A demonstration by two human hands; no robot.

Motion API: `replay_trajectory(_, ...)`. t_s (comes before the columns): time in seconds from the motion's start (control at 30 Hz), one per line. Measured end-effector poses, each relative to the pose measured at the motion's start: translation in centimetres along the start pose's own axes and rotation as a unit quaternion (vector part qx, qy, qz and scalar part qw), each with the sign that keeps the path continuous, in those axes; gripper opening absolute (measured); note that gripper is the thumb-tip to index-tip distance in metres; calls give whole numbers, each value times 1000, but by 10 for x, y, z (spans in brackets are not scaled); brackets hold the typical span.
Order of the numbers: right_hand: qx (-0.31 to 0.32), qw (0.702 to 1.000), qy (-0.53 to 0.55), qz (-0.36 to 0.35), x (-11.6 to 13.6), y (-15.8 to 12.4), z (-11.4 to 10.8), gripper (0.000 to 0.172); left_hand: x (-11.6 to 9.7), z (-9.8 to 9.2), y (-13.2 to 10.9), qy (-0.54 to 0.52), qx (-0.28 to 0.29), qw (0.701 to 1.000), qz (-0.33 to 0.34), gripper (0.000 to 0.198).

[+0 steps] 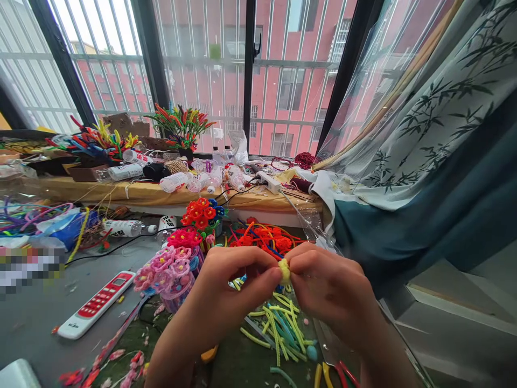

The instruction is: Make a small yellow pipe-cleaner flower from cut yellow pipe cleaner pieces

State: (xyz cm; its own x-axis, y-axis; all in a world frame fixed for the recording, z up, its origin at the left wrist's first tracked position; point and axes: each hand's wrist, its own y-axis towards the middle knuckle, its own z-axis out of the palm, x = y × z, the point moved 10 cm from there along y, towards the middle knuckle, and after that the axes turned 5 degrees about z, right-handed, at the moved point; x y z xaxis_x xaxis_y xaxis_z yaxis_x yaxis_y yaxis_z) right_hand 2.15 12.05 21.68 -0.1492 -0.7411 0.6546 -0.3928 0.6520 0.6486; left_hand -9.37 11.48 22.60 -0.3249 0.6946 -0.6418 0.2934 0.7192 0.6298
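A small, tightly coiled piece of yellow pipe cleaner is pinched between my two hands at the middle of the view. My left hand grips its left side with thumb and forefinger. From the right, my right hand holds it the same way, its fingers curled in. Partly covered by the fingers, its exact shape does not show fully. On the table below lie cut yellow pipe cleaner strips mixed with some blue-green ones. Pink pipe cleaner flowers stand in a bunch left of my left wrist.
Red pipe cleaners are heaped behind my hands. A white and red remote control lies at the left. Red-handled pliers rest near the front edge. Plastic bottles and a power strip crowd the windowsill; a curtain hangs right.
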Motion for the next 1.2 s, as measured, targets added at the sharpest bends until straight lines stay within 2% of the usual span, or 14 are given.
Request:
replay_trajectory(0.2, -42, 992, -101, -61, 13, -1, -3, 20, -4, -5, 4, 31, -26, 999, 8, 11)
replay_trajectory(0.57, -53, 980, -174, -78, 9, 0, 0, 14, 3, -9, 1, 81, -43, 996, -17, 14)
replay_trajectory(0.83, -32, 988, -154, -11, -5, 4, 1, 6, 9, -8, 2, 47, -60, 997, -19, 14)
replay_trajectory(1.0, -8, 985, -169, -27, -8, 4, 8, 12, 17, -7, 3, 29, -50, 998, -38, 14)
replay_trajectory(1.2, 10, 979, -202, -21, -1, 5, 10, 19, 24, -8, 2, 31, -40, 997, -62, 15)
